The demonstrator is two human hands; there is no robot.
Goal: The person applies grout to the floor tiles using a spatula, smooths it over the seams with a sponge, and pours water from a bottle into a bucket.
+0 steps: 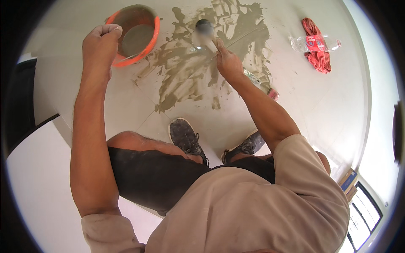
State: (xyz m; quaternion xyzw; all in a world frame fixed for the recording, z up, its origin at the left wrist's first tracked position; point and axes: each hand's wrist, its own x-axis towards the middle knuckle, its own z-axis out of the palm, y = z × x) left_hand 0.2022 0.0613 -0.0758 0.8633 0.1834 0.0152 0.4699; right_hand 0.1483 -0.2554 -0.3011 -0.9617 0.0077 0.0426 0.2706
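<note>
My left hand (101, 44) is closed in a pinch in front of the near left rim of an orange-rimmed bucket (157, 33). Anything between its fingers is too small or hidden to make out. Inside the bucket sits a grey-brown wet mix (138, 39). My right hand (230, 64) grips the pale handle of a tool with a dark rounded head (204, 26), partly blurred. That head is over a patch of grey-brown mortar (179, 86), smeared in streaks on the pale floor.
To the right, a clear plastic bottle (299, 44) with a red label lies across a crumpled red cloth (319, 63). Beyond my right forearm, a partly hidden item has a pinkish-red end (274, 94). My dark shoes (185, 135) stand at the mortar's near side. White wall curves along the right.
</note>
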